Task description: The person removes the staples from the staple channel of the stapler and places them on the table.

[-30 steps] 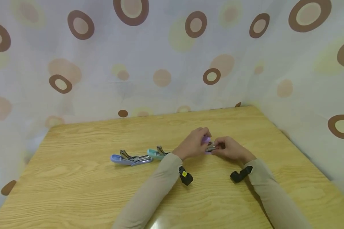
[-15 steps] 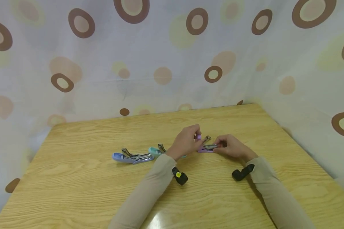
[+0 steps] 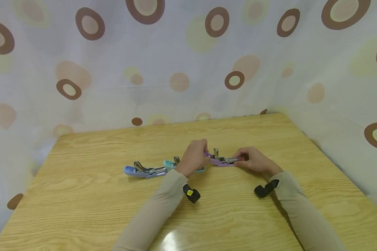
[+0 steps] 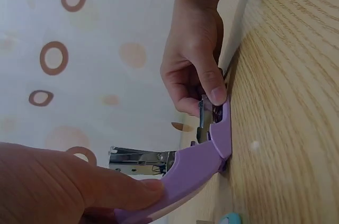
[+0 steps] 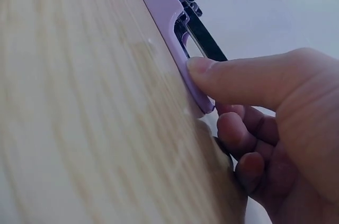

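A purple stapler (image 3: 216, 161) lies opened out on the table, its metal magazine piece sticking up near the middle. My left hand (image 3: 193, 157) grips the purple top cover, thumb on one side, as the left wrist view shows along the cover (image 4: 196, 171). At the other end, my right hand (image 3: 252, 161) pinches the front of the base (image 5: 172, 38) between thumb and fingers. Partly behind my left hand is a teal stapler (image 3: 168, 164), also opened out. Farther left lies a blue stapler (image 3: 135, 171) in the same opened state.
The wooden table (image 3: 97, 205) carries all three staplers in a rough row. A patterned curtain (image 3: 150, 69) hangs along its back and right edges. Black wrist cameras (image 3: 191, 194) sit on both sleeves.
My left hand has swung the purple cover leftward and down, away from the base, and the stapler now lies opened wide. My right hand has kept its hold with little movement.
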The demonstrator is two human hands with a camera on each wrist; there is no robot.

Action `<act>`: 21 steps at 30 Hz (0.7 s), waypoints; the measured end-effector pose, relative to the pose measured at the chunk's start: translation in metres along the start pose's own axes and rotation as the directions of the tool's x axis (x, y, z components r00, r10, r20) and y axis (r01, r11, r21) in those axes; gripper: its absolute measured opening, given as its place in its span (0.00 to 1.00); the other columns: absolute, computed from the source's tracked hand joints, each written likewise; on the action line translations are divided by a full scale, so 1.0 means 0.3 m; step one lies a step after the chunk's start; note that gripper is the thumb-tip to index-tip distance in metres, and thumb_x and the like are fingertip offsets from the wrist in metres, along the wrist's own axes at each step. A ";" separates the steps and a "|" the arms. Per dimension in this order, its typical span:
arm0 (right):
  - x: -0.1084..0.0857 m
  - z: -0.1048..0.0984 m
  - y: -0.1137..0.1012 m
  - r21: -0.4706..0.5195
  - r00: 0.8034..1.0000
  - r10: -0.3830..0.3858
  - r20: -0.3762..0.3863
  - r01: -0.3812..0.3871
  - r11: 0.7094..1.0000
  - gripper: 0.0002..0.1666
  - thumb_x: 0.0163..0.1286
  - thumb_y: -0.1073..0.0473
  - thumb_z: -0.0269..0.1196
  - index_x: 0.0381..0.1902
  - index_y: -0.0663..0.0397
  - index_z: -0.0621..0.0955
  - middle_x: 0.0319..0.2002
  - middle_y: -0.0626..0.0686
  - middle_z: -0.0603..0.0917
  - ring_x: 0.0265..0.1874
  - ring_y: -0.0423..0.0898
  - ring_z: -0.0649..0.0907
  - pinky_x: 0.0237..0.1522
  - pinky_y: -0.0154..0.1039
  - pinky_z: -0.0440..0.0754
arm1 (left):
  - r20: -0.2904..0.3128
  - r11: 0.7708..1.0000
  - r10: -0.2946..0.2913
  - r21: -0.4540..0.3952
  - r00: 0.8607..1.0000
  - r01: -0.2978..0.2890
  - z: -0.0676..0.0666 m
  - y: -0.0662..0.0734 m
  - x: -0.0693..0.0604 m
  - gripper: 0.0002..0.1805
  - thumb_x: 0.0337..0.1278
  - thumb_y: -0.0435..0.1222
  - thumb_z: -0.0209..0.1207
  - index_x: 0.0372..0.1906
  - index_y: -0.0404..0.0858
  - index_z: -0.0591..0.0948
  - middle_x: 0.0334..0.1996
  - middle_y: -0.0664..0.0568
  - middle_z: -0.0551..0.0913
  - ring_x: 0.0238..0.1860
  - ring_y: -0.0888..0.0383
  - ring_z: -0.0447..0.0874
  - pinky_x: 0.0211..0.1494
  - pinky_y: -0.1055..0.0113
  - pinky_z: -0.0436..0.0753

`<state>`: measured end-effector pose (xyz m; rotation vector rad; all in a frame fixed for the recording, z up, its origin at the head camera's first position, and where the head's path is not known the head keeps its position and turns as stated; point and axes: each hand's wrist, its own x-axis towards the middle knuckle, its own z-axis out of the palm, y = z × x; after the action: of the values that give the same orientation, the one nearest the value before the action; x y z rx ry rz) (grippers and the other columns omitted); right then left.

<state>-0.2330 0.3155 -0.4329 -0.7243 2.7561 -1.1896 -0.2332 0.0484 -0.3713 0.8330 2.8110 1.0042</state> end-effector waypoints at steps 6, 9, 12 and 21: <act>0.000 0.003 -0.005 0.001 1.000 0.010 0.015 -0.010 1.000 0.05 0.61 0.67 0.67 0.35 0.57 0.83 0.23 0.46 0.76 0.21 0.36 0.72 0.25 0.31 0.72 | 0.007 0.999 -0.020 0.051 1.000 0.019 0.005 -0.012 0.002 0.06 0.51 0.27 0.64 0.29 0.31 0.77 0.22 0.52 0.73 0.23 0.60 0.67 0.28 0.70 0.68; 0.003 0.003 -0.009 -0.006 1.000 0.015 0.027 -0.015 1.000 0.05 0.61 0.66 0.68 0.35 0.56 0.83 0.23 0.45 0.75 0.22 0.36 0.72 0.26 0.31 0.72 | 0.035 0.997 -0.009 0.074 0.999 0.006 0.003 -0.014 0.009 0.07 0.51 0.27 0.64 0.36 0.31 0.78 0.27 0.50 0.78 0.26 0.58 0.71 0.30 0.69 0.70; 0.004 0.002 -0.005 -0.026 0.999 0.016 0.033 -0.015 1.000 0.05 0.61 0.66 0.68 0.34 0.55 0.82 0.23 0.45 0.75 0.22 0.36 0.72 0.27 0.31 0.73 | 0.093 0.996 -0.003 0.094 0.996 -0.005 0.004 -0.015 0.023 0.15 0.53 0.29 0.64 0.46 0.35 0.76 0.36 0.49 0.81 0.31 0.57 0.76 0.33 0.67 0.75; 0.006 0.002 -0.014 -0.047 0.999 -0.010 0.039 0.011 0.999 0.05 0.61 0.65 0.67 0.35 0.54 0.82 0.24 0.46 0.75 0.22 0.36 0.72 0.26 0.31 0.71 | 0.312 0.967 0.134 0.166 0.940 -0.193 0.049 -0.012 0.085 0.22 0.61 0.41 0.62 0.60 0.46 0.76 0.45 0.53 0.84 0.43 0.60 0.82 0.44 0.67 0.80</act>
<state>-0.2329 0.3117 -0.4300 -0.7588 2.7613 -1.1038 -0.2536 0.0674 -0.3817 1.1506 2.6381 0.5606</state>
